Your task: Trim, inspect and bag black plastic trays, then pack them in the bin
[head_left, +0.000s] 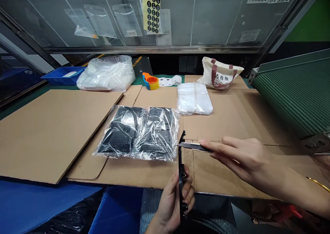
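Note:
My left hand (pixel 174 201) is closed around a thin black plastic part (pixel 180 158), held upright and seen edge-on near the bench's front edge. Small tabs stick out along the part's right side. In my right hand (pixel 242 155) is a utility knife (pixel 194 146), gripped between thumb and fingers. Its blade points left and lies at the upper portion of the black part; whether it touches cannot be made out. Behind and left of my hands, clear plastic bags (pixel 139 134) with flat black parts inside rest on the cardboard.
A cardboard sheet (pixel 51 131) lies at left. Farther back are a bundle of clear bags (pixel 194 98), a tape dispenser (pixel 151 81), a large plastic bag (pixel 107 74), a blue tray (pixel 63 76) and a cloth bag (pixel 219 74). A green conveyor belt (pixel 299 93) borders the right.

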A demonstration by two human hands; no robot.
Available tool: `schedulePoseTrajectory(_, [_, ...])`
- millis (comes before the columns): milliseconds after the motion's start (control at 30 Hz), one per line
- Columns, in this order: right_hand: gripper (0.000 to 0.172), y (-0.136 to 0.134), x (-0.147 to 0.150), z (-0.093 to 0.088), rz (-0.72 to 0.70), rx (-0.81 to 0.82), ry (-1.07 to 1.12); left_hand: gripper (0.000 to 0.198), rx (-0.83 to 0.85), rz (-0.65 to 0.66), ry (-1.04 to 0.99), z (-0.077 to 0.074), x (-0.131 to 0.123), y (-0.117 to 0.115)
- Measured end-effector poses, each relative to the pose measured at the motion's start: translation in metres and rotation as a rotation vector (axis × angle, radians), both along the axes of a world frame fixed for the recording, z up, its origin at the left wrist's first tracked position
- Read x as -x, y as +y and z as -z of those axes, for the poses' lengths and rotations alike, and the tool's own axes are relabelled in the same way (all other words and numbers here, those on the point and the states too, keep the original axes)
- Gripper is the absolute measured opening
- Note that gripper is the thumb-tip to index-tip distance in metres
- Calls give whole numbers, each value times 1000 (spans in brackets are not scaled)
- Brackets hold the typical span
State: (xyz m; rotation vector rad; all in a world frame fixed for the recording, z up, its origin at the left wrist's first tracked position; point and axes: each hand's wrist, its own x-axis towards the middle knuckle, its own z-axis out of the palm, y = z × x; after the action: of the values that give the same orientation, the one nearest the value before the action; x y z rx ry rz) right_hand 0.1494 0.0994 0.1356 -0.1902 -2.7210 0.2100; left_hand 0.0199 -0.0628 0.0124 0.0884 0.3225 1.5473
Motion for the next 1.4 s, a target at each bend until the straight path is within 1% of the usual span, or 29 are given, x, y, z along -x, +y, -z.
schedulePoseTrajectory(67, [34,-3,-1,-3,-49,79,-20,22,35,-29,-6,3,-1,1])
schedulePoseTrajectory(133, [33,-3,-4,-2,-89,237,-14,23,90,-71,-9,3,-2,2])
schedulePoseTrajectory(167, [32,-1,-6,2,-74,333,4,22,129,-105,-4,1,-2,2])
schedulePoseTrajectory(200, [31,2,-9,10,-20,426,34,20,178,-143,7,-2,-1,2])
schedulePoseTrajectory(267, [30,13,-14,33,181,564,118,14,289,-221,33,-11,2,1])
schedulePoseTrajectory(300, [32,20,-17,49,299,603,155,16,341,-253,43,-15,3,0])
schedulePoseTrajectory(333, [35,27,-20,67,401,621,187,24,380,-278,51,-18,5,-1])
schedulePoseTrajectory(400, [37,39,-26,103,518,589,199,41,411,-316,64,-22,8,-4])
schedulePoseTrajectory(467, [35,45,-31,133,591,472,150,49,410,-342,86,-19,9,-7])
schedulePoseTrajectory(533, [33,44,-34,153,637,356,114,48,422,-346,108,-15,9,-7])
schedulePoseTrajectory(600, [32,40,-36,162,670,290,102,43,439,-368,134,-11,6,-5])
schedulePoseTrajectory(667, [34,35,-37,162,705,285,116,43,445,-407,182,-11,3,0])
schedulePoseTrajectory(700, [35,32,-37,160,720,313,147,45,443,-414,214,-12,1,2])
schedulePoseTrajectory(733, [36,29,-37,158,723,379,200,47,441,-416,249,-14,-1,5])
schedulePoseTrajectory(767, [36,25,-36,155,709,497,269,50,440,-413,283,-16,-2,8])
schedulePoseTrajectory(800, [38,20,-35,152,677,661,353,53,437,-416,315,-18,-4,10])
schedulePoseTrajectory(900, [45,-1,-30,140,507,1245,561,56,422,-468,384,-20,-11,12])
schedulePoseTrajectory(933, [48,-8,-28,136,461,1394,592,56,420,-479,395,-18,-13,12])
schedulePoseTrajectory(1000, [48,-20,-22,127,415,1602,603,55,415,-467,404,-12,-17,11])
schedulePoseTrajectory(1067, [44,-26,-17,120,423,1765,592,54,392,-440,399,-3,-17,8])
schedulePoseTrajectory(1133, [39,-24,-15,114,458,1899,622,50,357,-445,382,3,-11,6])
schedulePoseTrajectory(1200, [35,-19,-15,112,491,1990,669,45,340,-504,369,4,-1,5])
schedulePoseTrajectory(1267, [34,-13,-18,113,497,2042,678,41,340,-563,382,-2,9,6])
schedulePoseTrajectory(1300, [34,-11,-19,113,489,2055,665,39,342,-571,394,-7,14,7])
schedulePoseTrajectory(1400, [34,-8,-21,116,455,2041,643,34,353,-530,416,-20,23,11])
